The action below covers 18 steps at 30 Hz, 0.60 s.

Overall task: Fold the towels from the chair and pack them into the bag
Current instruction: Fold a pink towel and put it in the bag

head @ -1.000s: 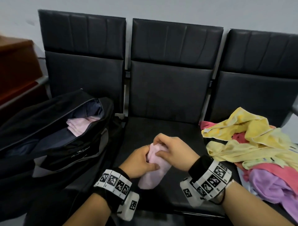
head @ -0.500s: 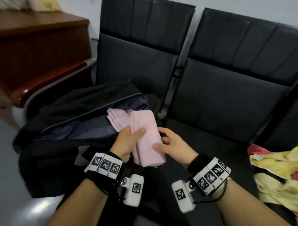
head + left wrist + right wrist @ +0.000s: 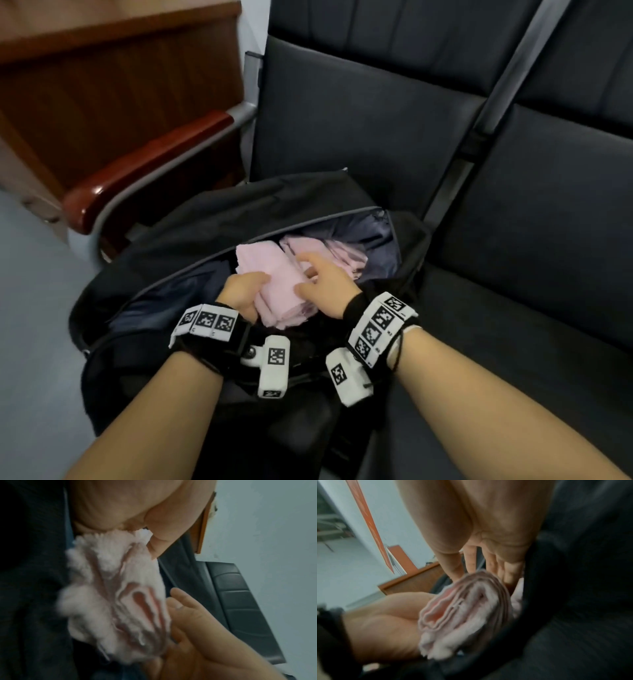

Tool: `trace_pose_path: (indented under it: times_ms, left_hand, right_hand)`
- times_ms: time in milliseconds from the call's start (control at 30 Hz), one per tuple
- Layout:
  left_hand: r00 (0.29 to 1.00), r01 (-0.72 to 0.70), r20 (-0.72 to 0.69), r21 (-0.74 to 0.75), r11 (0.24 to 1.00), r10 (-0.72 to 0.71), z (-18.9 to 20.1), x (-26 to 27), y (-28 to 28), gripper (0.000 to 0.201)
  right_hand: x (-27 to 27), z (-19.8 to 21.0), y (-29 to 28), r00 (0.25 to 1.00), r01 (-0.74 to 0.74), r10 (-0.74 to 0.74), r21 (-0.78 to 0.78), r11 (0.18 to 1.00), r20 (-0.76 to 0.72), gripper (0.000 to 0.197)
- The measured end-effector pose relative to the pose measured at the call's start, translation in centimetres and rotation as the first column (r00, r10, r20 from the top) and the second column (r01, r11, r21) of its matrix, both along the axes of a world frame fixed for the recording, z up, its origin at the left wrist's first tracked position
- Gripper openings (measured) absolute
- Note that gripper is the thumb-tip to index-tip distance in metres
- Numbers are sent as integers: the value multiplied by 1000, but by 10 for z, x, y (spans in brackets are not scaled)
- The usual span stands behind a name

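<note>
Now your view has swung left since half a second ago: the wooden armrest [image 3: 144, 164] fills the upper left, and the yellow pile that showed at the right edge is out of sight. Your left hand [image 3: 241, 293] has carried the folded pink towel [image 3: 274, 284] forward, from over the near rim to inside the open mouth of the black bag [image 3: 191, 233]. That hand grips the towel's near left side, thumb on top and fingers curled under; the left wrist view shows its layered end [image 3: 120, 601] pinched under the thumb. Just right of the towel, your right hand [image 3: 325, 281] lies against its right edge with fingers [image 3: 471, 561] straight and slightly spread, thumb touching the top fold, where before it cupped the towel from the side. Beyond your right fingertips, another pink towel [image 3: 329, 250] lies in the bag. Further right stretches the empty-looking dark seat [image 3: 513, 308].
</note>
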<state>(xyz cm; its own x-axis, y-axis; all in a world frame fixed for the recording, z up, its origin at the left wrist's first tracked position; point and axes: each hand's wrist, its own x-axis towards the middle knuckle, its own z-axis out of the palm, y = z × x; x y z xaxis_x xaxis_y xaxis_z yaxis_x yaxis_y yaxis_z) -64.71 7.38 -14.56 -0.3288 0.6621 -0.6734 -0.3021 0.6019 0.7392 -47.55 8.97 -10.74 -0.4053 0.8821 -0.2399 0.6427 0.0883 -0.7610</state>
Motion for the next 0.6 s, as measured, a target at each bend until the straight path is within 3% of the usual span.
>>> trace_pose_path:
  times_ms: [100, 233, 267, 367, 433, 533, 600]
  left_hand:
    - [993, 53, -110, -3, 999, -53, -20, 1, 11, 47]
    - [972, 36, -232, 11, 999, -33, -34, 1, 17, 21]
    - [970, 32, -244, 17, 999, -27, -34, 0, 18, 25]
    - [962, 37, -273, 36, 999, -26, -31, -1, 21, 41]
    - [956, 5, -292, 73, 997, 16, -34, -1, 24, 45]
    - [954, -85, -276, 130, 988, 119, -36, 2, 26, 43]
    - [969, -77, -227, 97, 992, 97, -34, 5, 27, 46]
  right_hand:
    - [3, -26, 4, 979, -79, 83, -29, 996, 184, 59]
    - [3, -41, 3, 936, -179, 184, -45, 983, 301, 52]
    - [2, -42, 2, 931, -192, 195, -41, 981, 307, 52]
    - [-1, -41, -3, 941, -144, 88, 153, 978, 326, 48]
    - [-1, -39, -3, 899, -116, -32, 307, 945, 437, 48]
    - [3, -39, 1, 835, -170, 30, 206, 964, 549, 50]
    - [5, -39, 0, 823, -223, 109, 141, 965, 557, 52]
